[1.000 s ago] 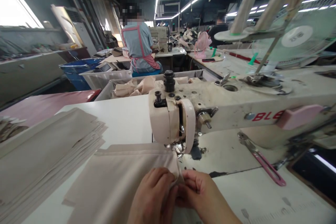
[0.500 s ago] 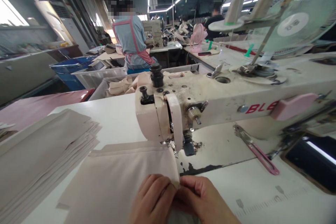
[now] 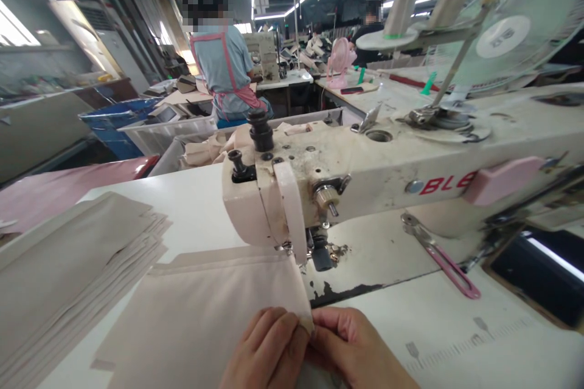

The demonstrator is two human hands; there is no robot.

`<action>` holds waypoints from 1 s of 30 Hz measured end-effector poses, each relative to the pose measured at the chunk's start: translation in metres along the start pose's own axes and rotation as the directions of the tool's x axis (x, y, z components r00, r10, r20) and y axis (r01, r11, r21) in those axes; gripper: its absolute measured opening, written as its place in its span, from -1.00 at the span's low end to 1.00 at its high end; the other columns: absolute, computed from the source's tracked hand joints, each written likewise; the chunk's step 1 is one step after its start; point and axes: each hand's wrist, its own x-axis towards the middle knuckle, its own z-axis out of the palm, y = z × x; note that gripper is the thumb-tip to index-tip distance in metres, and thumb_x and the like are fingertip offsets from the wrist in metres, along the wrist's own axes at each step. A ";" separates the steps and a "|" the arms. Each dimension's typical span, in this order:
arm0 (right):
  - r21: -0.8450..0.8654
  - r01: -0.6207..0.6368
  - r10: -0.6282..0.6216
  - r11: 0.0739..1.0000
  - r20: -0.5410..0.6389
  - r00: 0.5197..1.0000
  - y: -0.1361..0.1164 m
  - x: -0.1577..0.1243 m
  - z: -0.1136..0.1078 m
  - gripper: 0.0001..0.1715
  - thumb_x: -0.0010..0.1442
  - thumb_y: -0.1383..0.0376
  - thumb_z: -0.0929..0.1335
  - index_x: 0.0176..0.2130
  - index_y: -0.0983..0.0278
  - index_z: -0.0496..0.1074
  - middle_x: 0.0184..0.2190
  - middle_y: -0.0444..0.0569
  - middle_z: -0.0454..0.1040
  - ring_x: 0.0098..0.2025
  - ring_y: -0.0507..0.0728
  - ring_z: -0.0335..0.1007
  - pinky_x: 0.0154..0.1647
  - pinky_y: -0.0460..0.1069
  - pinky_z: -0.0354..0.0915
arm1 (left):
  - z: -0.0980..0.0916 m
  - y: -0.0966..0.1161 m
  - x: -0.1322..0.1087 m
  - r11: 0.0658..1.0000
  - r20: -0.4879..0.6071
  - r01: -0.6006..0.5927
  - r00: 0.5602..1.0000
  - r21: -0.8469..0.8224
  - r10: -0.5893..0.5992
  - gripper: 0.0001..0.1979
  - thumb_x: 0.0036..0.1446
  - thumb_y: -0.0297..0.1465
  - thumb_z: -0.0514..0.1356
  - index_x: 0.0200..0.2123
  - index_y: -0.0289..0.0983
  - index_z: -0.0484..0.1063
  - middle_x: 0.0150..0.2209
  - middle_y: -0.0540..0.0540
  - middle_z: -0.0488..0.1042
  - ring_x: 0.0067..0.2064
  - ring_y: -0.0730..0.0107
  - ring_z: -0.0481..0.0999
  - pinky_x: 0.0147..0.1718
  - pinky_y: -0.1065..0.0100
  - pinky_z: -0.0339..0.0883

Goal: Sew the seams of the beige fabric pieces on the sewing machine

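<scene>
A beige fabric panel (image 3: 205, 310) lies flat on the white table, its far right corner under the needle area of the sewing machine (image 3: 292, 206). My left hand (image 3: 269, 346) rests on the panel's near right part, fingers curled at its edge. Right beside it, my right hand (image 3: 351, 343) pinches the same edge between thumb and fingers, where the fabric looks folded over. The two hands touch or nearly touch. The fingertips underneath are hidden.
Stacked beige panels (image 3: 68, 273) lie at the left. Pink-handled thread snips (image 3: 442, 258) and a dark phone-like object (image 3: 542, 273) are at the right. Beyond the machine, a bin (image 3: 171, 155) holds fabric. A person in a pink apron (image 3: 223, 73) sits farther back.
The whole view has shifted slightly, so the machine appears a little farther left. Both hands keep their hold on the panel's edge, with only slight finger movement.
</scene>
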 end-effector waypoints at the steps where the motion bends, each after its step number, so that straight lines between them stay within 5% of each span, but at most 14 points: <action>1: 0.079 -0.009 0.008 0.997 0.016 1.000 0.001 0.000 0.000 -0.75 -0.03 0.17 0.51 -0.47 0.34 0.59 -0.61 -0.15 0.41 -0.44 0.05 0.30 -0.31 -0.08 0.23 | 0.001 0.000 -0.001 1.000 0.018 0.004 1.000 -0.011 -0.003 -0.76 0.36 -0.50 -0.02 -0.21 -0.40 0.45 -0.37 -0.13 0.52 -0.35 0.37 0.46 -0.32 0.41 0.45; 5: 0.369 -0.044 -0.004 0.928 0.129 0.992 -0.002 0.001 0.005 -0.91 -0.01 0.31 0.49 -0.46 0.31 0.60 -0.55 -0.09 0.50 -0.36 0.06 0.41 -0.18 -0.08 0.26 | -0.001 -0.003 0.002 0.999 0.038 0.004 0.999 -0.036 -0.003 -0.73 0.38 -0.47 -0.05 -0.18 -0.39 0.45 -0.33 -0.13 0.53 -0.30 0.39 0.48 -0.27 0.46 0.47; 9: 0.410 -0.045 -0.028 0.911 0.172 0.985 -0.006 -0.001 0.010 -0.91 0.01 0.41 0.42 -0.49 0.31 0.58 -0.50 -0.07 0.54 -0.25 0.10 0.47 -0.02 -0.05 0.27 | -0.007 -0.006 0.008 0.997 0.023 0.031 0.999 -0.074 -0.029 -0.71 0.38 -0.50 -0.06 -0.23 -0.36 0.45 -0.34 -0.10 0.54 -0.32 0.45 0.49 -0.27 0.53 0.45; 12: 0.234 -0.013 -0.022 0.972 0.146 0.989 -0.001 -0.005 0.004 -0.79 0.04 0.44 0.33 -0.33 0.33 0.57 -0.39 -0.03 0.56 -0.21 0.12 0.50 0.00 0.00 0.33 | -0.010 -0.006 0.007 0.999 0.034 0.008 0.999 -0.048 -0.006 -0.71 0.38 -0.52 -0.07 -0.23 -0.36 0.45 -0.37 -0.10 0.54 -0.34 0.43 0.48 -0.30 0.50 0.45; 14: -0.075 0.142 -0.139 0.987 0.044 0.989 0.003 -0.008 -0.005 -0.62 0.06 0.46 0.30 -0.10 0.30 0.48 -0.26 -0.01 0.55 -0.18 0.13 0.51 -0.06 0.02 0.41 | -0.012 -0.005 0.005 0.999 0.053 -0.017 0.998 -0.030 0.018 -0.71 0.38 -0.51 -0.07 -0.22 -0.36 0.45 -0.37 -0.12 0.55 -0.34 0.39 0.48 -0.30 0.46 0.44; 16: -0.518 0.405 -0.458 0.753 0.030 0.889 0.003 -0.009 -0.015 -0.50 0.11 0.49 0.30 0.05 0.23 0.37 -0.08 0.03 0.50 -0.07 0.13 0.47 -0.05 0.01 0.43 | -0.013 -0.004 0.003 0.998 0.039 -0.021 0.999 -0.064 0.024 -0.73 0.38 -0.48 -0.07 -0.20 -0.38 0.42 -0.35 -0.16 0.54 -0.30 0.35 0.47 -0.27 0.42 0.43; 18: -0.774 0.590 -0.703 0.229 0.288 0.650 -0.002 -0.005 -0.021 -0.62 0.20 0.47 0.30 0.01 0.24 0.39 -0.02 0.06 0.47 0.02 0.14 0.41 0.04 0.01 0.38 | -0.012 -0.006 0.003 0.988 0.015 0.010 1.000 -0.157 -0.007 -0.74 0.38 -0.47 -0.08 -0.24 -0.36 0.37 -0.38 -0.15 0.51 -0.33 0.36 0.44 -0.31 0.42 0.39; 19: -0.775 0.631 -0.706 -0.009 0.452 0.545 -0.006 -0.002 -0.023 -0.75 0.27 0.44 0.28 -0.07 0.27 0.44 -0.06 0.06 0.50 0.02 0.13 0.40 0.07 -0.01 0.35 | -0.012 -0.009 0.003 0.975 0.035 0.054 0.998 -0.217 -0.047 -0.75 0.38 -0.47 -0.08 -0.29 -0.33 0.34 -0.42 -0.12 0.48 -0.37 0.38 0.42 -0.37 0.43 0.36; 21: -0.690 0.674 -0.625 -0.263 0.654 0.425 -0.013 0.006 -0.024 -0.72 0.38 0.37 0.20 -0.24 0.32 0.47 -0.25 0.02 0.56 -0.10 0.10 0.46 0.01 -0.06 0.37 | -0.012 -0.020 0.005 0.946 0.135 0.181 0.980 -0.269 -0.149 -0.80 0.35 -0.46 -0.03 -0.34 -0.28 0.31 -0.45 -0.07 0.43 -0.40 0.39 0.39 -0.42 0.42 0.31; 23: -0.643 0.693 -0.578 -0.326 0.716 0.392 -0.016 0.014 -0.023 -0.59 0.42 0.35 0.13 -0.31 0.34 0.47 -0.40 -0.02 0.55 -0.24 0.06 0.49 -0.11 -0.09 0.40 | -0.012 -0.039 0.007 0.947 0.242 0.262 0.946 -0.184 -0.214 -0.89 0.31 -0.45 0.04 -0.23 -0.26 0.36 -0.31 -0.10 0.48 -0.26 0.31 0.44 -0.28 0.34 0.35; 26: -0.631 0.690 -0.566 -0.356 0.733 0.378 -0.012 0.020 -0.020 -0.53 0.41 0.41 0.08 -0.31 0.36 0.48 -0.44 0.02 0.56 -0.30 0.07 0.50 -0.18 -0.08 0.43 | -0.011 -0.067 0.008 0.974 0.329 0.222 0.924 -0.051 -0.194 -0.75 0.29 -0.46 0.08 0.02 -0.23 0.37 -0.01 -0.14 0.46 0.00 0.23 0.40 -0.01 0.23 0.31; 30: -0.631 0.678 -0.532 -0.377 0.747 0.399 -0.007 0.024 -0.022 -0.49 0.41 0.42 0.05 -0.30 0.35 0.49 -0.43 0.02 0.58 -0.31 0.08 0.53 -0.19 -0.07 0.45 | -0.009 -0.084 0.009 0.974 0.373 0.220 0.909 -0.049 -0.186 -0.76 0.29 -0.47 0.07 -0.03 -0.20 0.44 -0.06 -0.07 0.50 -0.05 0.28 0.42 -0.03 0.26 0.33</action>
